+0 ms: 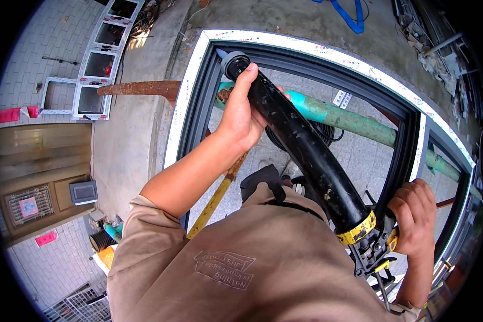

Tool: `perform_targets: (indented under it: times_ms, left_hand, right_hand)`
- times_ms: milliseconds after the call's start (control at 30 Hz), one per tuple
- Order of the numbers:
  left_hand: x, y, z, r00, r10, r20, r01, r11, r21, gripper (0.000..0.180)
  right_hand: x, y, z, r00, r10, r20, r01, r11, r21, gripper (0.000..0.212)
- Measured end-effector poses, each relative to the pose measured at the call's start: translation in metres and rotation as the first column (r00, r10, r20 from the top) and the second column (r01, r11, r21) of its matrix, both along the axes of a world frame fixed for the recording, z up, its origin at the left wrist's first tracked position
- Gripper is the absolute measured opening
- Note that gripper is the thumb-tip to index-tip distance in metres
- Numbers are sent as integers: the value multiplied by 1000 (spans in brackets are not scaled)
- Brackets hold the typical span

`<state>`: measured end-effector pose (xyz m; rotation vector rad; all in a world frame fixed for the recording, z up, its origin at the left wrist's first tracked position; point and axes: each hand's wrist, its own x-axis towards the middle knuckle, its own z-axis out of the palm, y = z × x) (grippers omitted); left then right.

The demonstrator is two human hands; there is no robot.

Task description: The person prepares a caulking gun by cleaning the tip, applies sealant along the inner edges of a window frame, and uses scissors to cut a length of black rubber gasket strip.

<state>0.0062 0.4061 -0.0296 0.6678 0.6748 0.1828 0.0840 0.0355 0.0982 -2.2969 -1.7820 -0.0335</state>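
Note:
A long black caulking gun point(306, 147) slants across my front, its nozzle up at the far left and its yellow-collared handle end at the near right. My left hand point(244, 110) is wrapped round the barrel just behind the nozzle cap, thumb on top. At the trigger end my right hand point(415, 214) is closed round the handle; its fingertips are partly hidden. The grey nozzle tip reaches over the upper left corner of a dark window frame point(413, 145) edged with white printed film. Whether the tip touches the frame I cannot tell.
Green and rusty pipes point(354, 122) run beneath the window frame, with a coiled black cable point(327, 134) below. A yellow rusty bar point(212, 206) slants beside my left arm. More white-edged frames point(99, 64) stand at the left wall. A blue strap point(349, 19) lies on the far ground.

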Motion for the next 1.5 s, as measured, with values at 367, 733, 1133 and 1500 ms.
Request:
perform_targets:
  times_ms: [367,733,1133,1500]
  left_hand:
    - [-2,-2,2,1000,13,9,-13,999,33,62]
    - [-1,-5,4,999,36,2,-36,999,26,61]
    - [-2,-4,-10,996,83,33,-78,990,-118,47]
    - [-4,-6,-15,991,132,22,-125,971,-202,45]
  right_hand:
    - [0,-2,-10,999,17,28,-18,1000,21,41]
    - [-5,-4,-13,996,12,87,-13,1000,9,40]
    - [-40,-14,-9,987,-148,-66,126,958,-259,69]
    - [-42,-11,-5,934,-173,-313,25,906,-423,97]
